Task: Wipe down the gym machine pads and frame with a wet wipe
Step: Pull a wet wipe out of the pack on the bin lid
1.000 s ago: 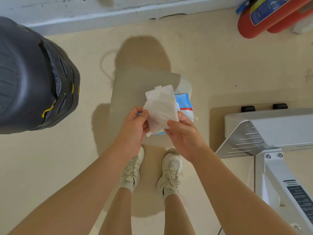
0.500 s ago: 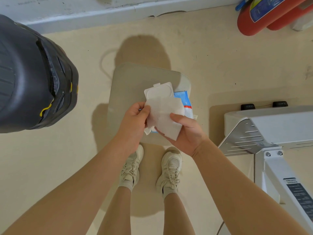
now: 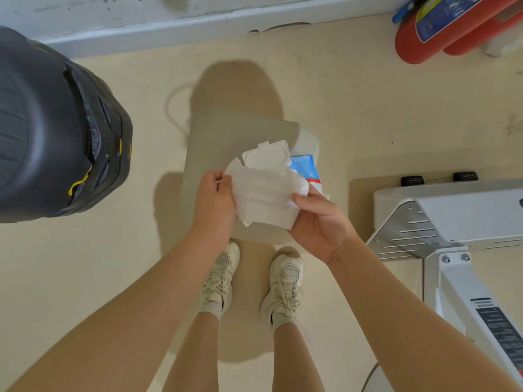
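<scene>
- The left hand (image 3: 214,200) pinches the left edge of a white, damp-looking wet wipe (image 3: 266,198), fingers curled onto the sheet.
- The right hand (image 3: 317,222) grips the wipe's right side, thumb on top and fingers underneath; held from both edges this way, the sheet looks to be in the middle of being spread or refolded into a usable pad.
- Just beyond the hands, partly hidden by the sheet, lies a blue-and-white soft wipe packet (image 3: 304,168) with its white plastic flip lid (image 3: 267,154) standing open, probably left so for a further sheet.
- The packet rests on a pale grey rounded mat (image 3: 220,142) on the floor, straight ahead of the hands.
- To the right of the right hand stands the white metal frame (image 3: 441,216) of the gym machine; to the left of the left hand bulks a dark grey padded roller (image 3: 42,131).
- Neither is touched by the wipe, so wiping appears not yet begun.
</scene>
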A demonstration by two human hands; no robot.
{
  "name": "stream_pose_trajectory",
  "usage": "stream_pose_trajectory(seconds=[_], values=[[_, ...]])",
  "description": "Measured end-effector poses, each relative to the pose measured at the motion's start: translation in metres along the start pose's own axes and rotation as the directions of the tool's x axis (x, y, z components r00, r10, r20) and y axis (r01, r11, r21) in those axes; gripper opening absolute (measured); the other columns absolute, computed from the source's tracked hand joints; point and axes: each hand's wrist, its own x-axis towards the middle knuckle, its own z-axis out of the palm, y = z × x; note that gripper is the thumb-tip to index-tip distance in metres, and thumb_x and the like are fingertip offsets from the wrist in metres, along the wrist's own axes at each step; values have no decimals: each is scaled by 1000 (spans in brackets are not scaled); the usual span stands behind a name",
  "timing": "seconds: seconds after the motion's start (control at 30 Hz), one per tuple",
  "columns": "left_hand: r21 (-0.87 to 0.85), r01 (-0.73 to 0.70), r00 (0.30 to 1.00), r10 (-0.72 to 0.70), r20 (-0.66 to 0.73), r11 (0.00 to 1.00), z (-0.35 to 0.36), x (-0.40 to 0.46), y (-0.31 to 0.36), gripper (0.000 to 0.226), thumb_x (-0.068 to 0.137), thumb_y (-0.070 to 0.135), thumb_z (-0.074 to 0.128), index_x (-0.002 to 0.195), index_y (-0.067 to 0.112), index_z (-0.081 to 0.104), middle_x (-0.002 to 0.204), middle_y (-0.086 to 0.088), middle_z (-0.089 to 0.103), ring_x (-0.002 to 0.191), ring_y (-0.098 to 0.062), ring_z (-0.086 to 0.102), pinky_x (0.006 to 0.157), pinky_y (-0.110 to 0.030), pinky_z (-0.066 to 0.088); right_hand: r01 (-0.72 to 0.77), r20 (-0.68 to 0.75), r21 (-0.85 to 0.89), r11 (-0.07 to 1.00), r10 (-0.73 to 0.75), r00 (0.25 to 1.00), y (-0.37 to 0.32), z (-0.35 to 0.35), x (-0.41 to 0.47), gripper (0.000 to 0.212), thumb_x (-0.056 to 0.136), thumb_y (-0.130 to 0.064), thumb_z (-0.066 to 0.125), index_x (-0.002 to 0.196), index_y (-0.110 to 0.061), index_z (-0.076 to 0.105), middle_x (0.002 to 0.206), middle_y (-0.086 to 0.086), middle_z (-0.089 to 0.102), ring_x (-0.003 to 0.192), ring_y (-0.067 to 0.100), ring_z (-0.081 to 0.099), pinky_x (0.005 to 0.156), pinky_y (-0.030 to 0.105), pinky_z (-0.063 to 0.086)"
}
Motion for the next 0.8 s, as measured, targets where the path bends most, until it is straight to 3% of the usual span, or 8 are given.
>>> stream_pose_trajectory(seconds=[0.13,0.23,0.33,0.47,0.57,0.67,0.73,0.8], values=[[86,-50,998,53,-38,995,-13,6,-1,17,99,14,36,88,23,46,78,7,49,68,-6,46,61,-18,39,-38,-207,-60,997,25,978,-7,-10,-3,36,72,-2,65,106,-13,60,86,-2,67,74,10,62,67,22,53],[133,-76,994,87,-73,988,-22,8,0,8,98,14,36,99,16,43,75,7,45,65,-7,41,52,-10,35,-155,-360,-257,954,55,931,-10,-11,-6,16,83,5,58,91,-7,65,55,-4,57,50,5,47,51,15,47],[156,-103,994,109,-31,982,-25,5,2,9,99,12,35,99,15,43,74,8,44,64,-4,39,49,-5,33,-153,-367,-406,901,-7,930,-10,-7,-6,16,86,1,58,82,-11,68,68,-1,60,59,8,48,60,18,49],[236,-203,976,177,127,950,-18,-6,1,10,99,14,35,99,16,45,77,12,47,65,0,42,55,-4,35,-123,-382,-662,740,-192,904,-1,6,-1,9,85,-11,63,90,-18,62,88,-2,62,81,11,57,71,22,47],[232,-352,926,303,224,907,-15,-16,3,6,97,19,41,94,17,46,70,13,47,59,1,44,57,-15,36,15,-273,-610,792,-227,935,16,29,-4,8,89,-12,58,96,-14,59,92,2,62,85,14,59,80,28,50],[223,-520,808,390,442,824,-10,-33,9,14,91,22,45,95,19,58,70,13,56,61,6,51,59,-8,36,134,-294,-501,855,-314,903,22,42,-10,13,85,-11,63,97,-14,58,88,3,63,89,17,61,88,34,49],[246,-571,744,368,557,783,-9,-41,14,29,89,25,42,106,19,64,80,4,65,70,-3,56,63,-10,40,190,-336,-451,872,-363,869,17,43,-14,11,83,-7,64,90,-14,59,75,1,64,79,18,62,80,32,51],[170,-524,734,342,586,834,-10,-45,19,32,89,24,39,111,25,63,87,4,69,75,-8,61,70,-16,46,204,-346,-484,851,-400,849,11,43,-18,9,85,-5,62,81,-12,60,64,0,63,64,15,59,70,30,51]])
